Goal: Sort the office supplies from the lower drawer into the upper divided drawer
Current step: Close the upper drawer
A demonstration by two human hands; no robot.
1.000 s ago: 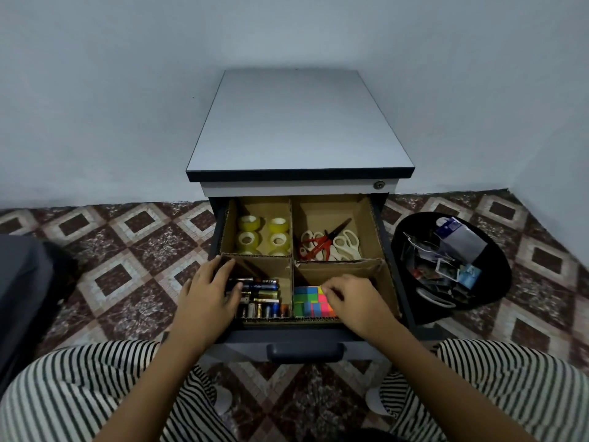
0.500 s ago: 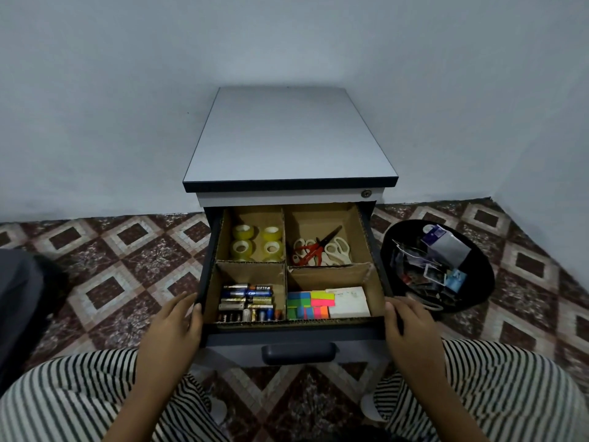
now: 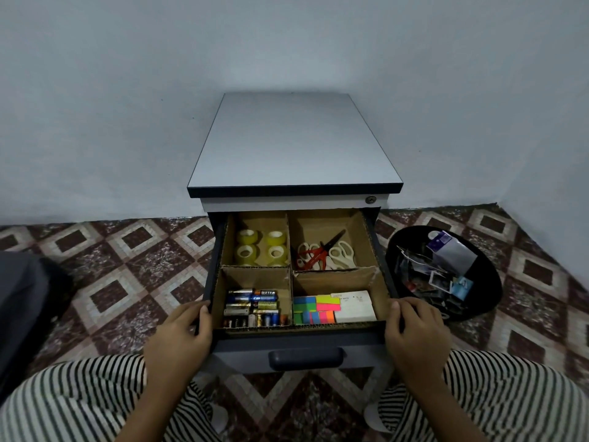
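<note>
The upper drawer [image 3: 299, 338] of a small cabinet [image 3: 293, 145] stands pulled out, split by cardboard dividers into four compartments. Tape rolls [image 3: 261, 247] lie back left, scissors [image 3: 325, 255] back right, batteries [image 3: 253, 307] front left, coloured sticky notes [image 3: 315, 309] and a white pad [image 3: 353, 306] front right. My left hand [image 3: 178, 339] rests against the drawer's front left corner with its fingers on the side wall. My right hand [image 3: 414, 330] touches the front right corner the same way. No lower drawer shows.
A black round bin [image 3: 478, 298] with clips and small packets sits on the patterned tile floor right of the cabinet. A dark bag [image 3: 22, 307] lies at the left edge. My striped trouser legs frame the cabinet; walls close in behind and right.
Both hands left the front compartments, where they touched the batteries and sticky notes, and moved out to the drawer's two front corners. The view tilted and the drawer looks slightly further in.
</note>
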